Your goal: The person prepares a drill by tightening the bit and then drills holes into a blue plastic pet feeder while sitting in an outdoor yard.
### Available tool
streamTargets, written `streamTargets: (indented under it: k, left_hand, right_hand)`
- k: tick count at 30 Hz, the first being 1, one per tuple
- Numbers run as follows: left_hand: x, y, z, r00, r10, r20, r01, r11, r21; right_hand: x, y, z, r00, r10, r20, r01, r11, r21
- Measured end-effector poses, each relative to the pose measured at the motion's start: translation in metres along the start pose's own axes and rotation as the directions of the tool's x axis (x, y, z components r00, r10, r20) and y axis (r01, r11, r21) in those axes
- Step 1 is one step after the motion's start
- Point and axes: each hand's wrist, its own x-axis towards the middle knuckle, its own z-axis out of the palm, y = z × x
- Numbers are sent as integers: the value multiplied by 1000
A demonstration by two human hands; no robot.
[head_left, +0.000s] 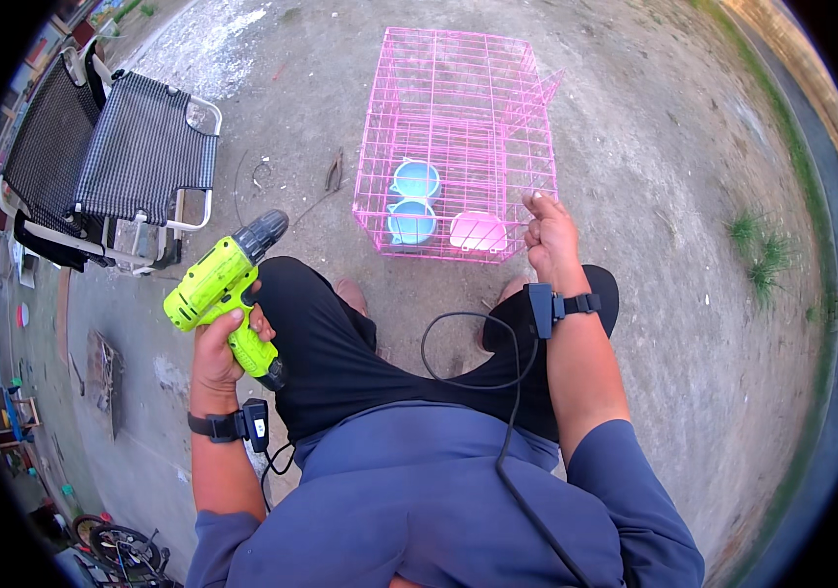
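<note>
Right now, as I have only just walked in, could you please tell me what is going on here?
A seated person's left hand holds a green power drill, its chuck pointing up and to the right. The right hand is at the near right side of a pink wire cage; whether it grips anything is unclear. Two blue bowls and a pink dish show in the cage's near part.

so the drill (215, 282) is lime green with a black chuck and base, gripped by its handle with the chuck aimed forward and right; the cage (458, 118) is boxy pink wire, standing further ahead to the drill's right, the two well apart
</note>
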Motion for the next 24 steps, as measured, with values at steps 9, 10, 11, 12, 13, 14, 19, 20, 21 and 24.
streamTargets:
  k: [9, 10, 11, 12, 13, 14, 19, 20, 21, 24]
  left_hand:
    - [1, 2, -1, 1000, -18, 8, 18, 1000, -12]
    - [2, 2, 0, 1000, -16, 4, 16, 1000, 7]
    - [1, 2, 2, 1000, -16, -4, 16, 1000, 24]
    - [-1, 2, 4, 1000, -16, -11, 16, 999, 40]
    - [-2, 2, 5, 1000, -15, -12, 16, 999, 38]
    - [-2, 2, 5, 1000, -11, -12, 12, 999, 38]
    - [-4, 5, 6, 1000, -16, 17, 16, 1000, 3]
    - [-4, 7, 6, 999, -20, 30, 20, 1000, -8]
    - [-4, 8, 6, 999, -25, 42, 26, 1000, -19]
    - [-5, 9, 8, 996, -26, 80, 27, 1000, -7]
  right_hand:
    - [-7, -2, 1, 999, -10, -48, 4, 994, -114]
    - [-8, -5, 0, 999, 10, -34, -14, 992, -121]
    - [-10, -8, -3, 999, 33, -20, -35, 990, -133]
    - [-12, -10, -6, 999, 49, -1, -49, 995, -88]
    - [-14, -13, -9, 998, 64, 18, -63, 997, -42]
    - [-17, -15, -9, 996, 76, 41, -77, 997, 6]
    - [-43, -30, 2, 940, 103, 326, -162, 974, 161]
    - [-46, -29, 4, 927, 104, 361, -183, 964, 192]
    - [-48, -27, 4, 909, 102, 404, -201, 957, 211]
    - [-54, -23, 5, 865, 86, 494, -231, 943, 241]
